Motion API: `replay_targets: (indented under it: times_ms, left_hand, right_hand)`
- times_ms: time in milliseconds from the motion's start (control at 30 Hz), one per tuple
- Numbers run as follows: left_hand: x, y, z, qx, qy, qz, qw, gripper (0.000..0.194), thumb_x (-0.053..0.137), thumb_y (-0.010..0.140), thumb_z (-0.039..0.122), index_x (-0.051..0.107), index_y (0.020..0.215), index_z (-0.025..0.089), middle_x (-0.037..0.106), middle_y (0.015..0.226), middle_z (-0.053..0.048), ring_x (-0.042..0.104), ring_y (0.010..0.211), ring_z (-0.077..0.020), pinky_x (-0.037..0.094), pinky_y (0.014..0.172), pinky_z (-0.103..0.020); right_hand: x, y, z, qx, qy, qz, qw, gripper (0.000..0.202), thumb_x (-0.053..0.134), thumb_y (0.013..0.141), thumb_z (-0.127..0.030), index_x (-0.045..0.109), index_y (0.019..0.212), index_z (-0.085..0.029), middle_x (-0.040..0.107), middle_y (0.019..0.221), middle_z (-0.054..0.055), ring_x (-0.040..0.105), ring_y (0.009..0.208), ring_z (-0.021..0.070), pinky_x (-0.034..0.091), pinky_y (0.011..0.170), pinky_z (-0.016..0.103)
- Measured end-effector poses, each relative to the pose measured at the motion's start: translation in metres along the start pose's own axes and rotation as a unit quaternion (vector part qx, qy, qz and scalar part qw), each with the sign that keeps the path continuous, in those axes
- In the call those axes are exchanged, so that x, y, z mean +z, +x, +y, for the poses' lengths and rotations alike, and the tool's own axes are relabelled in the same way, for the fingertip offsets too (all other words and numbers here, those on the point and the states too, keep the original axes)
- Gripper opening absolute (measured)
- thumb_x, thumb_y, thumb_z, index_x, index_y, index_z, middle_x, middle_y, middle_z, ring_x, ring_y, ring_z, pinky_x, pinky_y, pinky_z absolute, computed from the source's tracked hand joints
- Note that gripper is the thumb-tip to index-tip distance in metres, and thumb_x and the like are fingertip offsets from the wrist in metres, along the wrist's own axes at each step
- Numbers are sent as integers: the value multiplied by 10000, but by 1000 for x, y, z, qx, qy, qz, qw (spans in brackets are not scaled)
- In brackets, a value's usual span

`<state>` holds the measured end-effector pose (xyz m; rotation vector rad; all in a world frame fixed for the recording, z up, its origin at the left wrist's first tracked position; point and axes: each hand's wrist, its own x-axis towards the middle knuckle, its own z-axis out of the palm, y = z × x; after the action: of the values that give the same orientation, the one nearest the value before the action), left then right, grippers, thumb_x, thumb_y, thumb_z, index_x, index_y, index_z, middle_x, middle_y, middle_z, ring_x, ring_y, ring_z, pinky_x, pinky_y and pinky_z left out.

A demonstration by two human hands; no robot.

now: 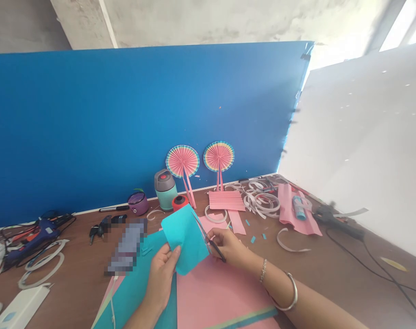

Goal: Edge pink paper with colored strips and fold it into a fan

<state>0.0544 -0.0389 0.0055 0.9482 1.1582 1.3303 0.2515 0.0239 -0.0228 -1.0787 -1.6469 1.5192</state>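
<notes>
Left hand [162, 269] pinches a turquoise paper sheet [185, 240] above pink paper [224, 294] on a brown table [317, 278]; right hand [226, 246] grips scissors [208, 238] at the sheet's right edge, fingers closed around the handles.

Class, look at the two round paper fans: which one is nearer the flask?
The left fan, just behind the flask; the right fan stands farther off, behind the pleated pink paper.

No text, label, brand, number or sign can be read anywhere on the crowded worktable or the partitions behind it, from the near left to the far right.
</notes>
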Motion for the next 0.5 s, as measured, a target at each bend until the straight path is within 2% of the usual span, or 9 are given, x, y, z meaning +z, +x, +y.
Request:
replay_targets:
  times_ms: [100,267,500]
  left_hand:
    - [-1,1,-2,6,-8,-11,1000,278,726,703,441,670,775,178,627,574,19,524,527,-133,402,555,-246]
    - [0,1,-4,-2,-9,-26,1000,393,726,692,452,684,951,159,720,769,-50,624,666,-197,452,639,-281]
    - [3,-2,0,5,6,-31,999,393,728,686,461,686,935,160,728,798,-55,637,700,-209,456,633,-273]
  right_hand:
    - [0,0,0,6,4,2,1000,278,692,682,-371,543,822,-184,468,474,-85,416,405,68,302,401,181]
    - [2,0,0,3,20,2,1000,299,706,672,-371,532,830,-187,472,475,-88,431,413,73,313,406,183]
    - [1,0,0,-1,7,13,1000,263,680,688,-353,532,826,-185,482,481,-84,423,407,67,285,399,180]
